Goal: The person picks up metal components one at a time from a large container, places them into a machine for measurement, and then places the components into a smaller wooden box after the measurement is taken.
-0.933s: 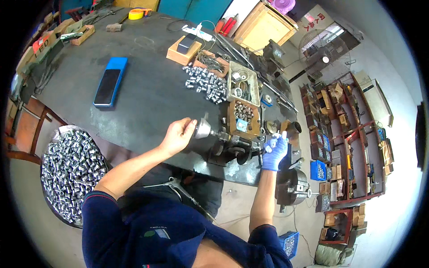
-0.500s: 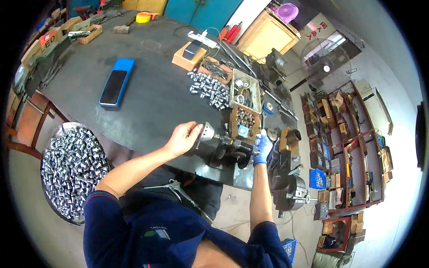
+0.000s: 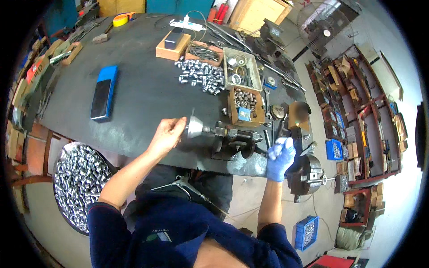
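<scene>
On the bench's near edge stands a small dark metal fixture with a spindle. At its left end is a silver cone-shaped wheel. My bare left hand is closed, its thumb and fingers at the rim of that wheel. My right hand, in a blue glove, is curled closed just off the fixture's right end, near the bench vise. What its fingers hold, if anything, is hidden. Behind the fixture, a cardboard box holds small metal fittings, and a pile of shiny metal sleeves lies beyond.
A large round container of metal sleeves sits at the left. A blue phone-like device lies on the bench. A tray of rings, wrenches and an air gun are nearby; shelves stand right.
My right hand has moved right, away from the fixture's end, and its fingers have curled in. My left hand stays at the cone-shaped wheel. The whole view has shifted.
</scene>
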Available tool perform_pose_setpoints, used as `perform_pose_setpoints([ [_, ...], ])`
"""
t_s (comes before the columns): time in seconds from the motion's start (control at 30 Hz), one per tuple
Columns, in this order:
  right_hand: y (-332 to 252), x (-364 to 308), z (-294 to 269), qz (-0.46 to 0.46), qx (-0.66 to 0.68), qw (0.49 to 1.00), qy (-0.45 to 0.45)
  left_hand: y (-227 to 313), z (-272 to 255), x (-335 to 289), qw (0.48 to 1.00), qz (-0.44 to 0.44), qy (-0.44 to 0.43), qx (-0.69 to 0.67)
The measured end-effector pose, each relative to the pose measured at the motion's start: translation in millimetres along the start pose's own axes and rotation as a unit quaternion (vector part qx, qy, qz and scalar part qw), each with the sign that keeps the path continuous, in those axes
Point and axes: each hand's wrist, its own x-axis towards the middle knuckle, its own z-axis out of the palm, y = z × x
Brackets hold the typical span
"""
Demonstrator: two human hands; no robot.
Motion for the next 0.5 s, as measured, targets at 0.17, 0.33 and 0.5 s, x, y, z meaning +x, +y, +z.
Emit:
perform_pose_setpoints([
  [0.17, 55.0, -13.2, -58.0, 0.135, 0.021, 0.987, 0.081, -4.1, 0.2, 6.9, 0.999, 0.000, -0.005, -0.043],
  [0.33, 75.8, 54.0, -26.7, 0.104, -0.228, 0.958, 0.140, 5.8, -0.2, 8.9, 0.999, 0.001, -0.023, -0.033],
  [0.5, 42.2, 72.4, 6.7, 0.001, -0.020, 0.995, 0.100, 8.2, -40.4, -7.9, 0.998, 0.026, 0.001, 0.059],
])
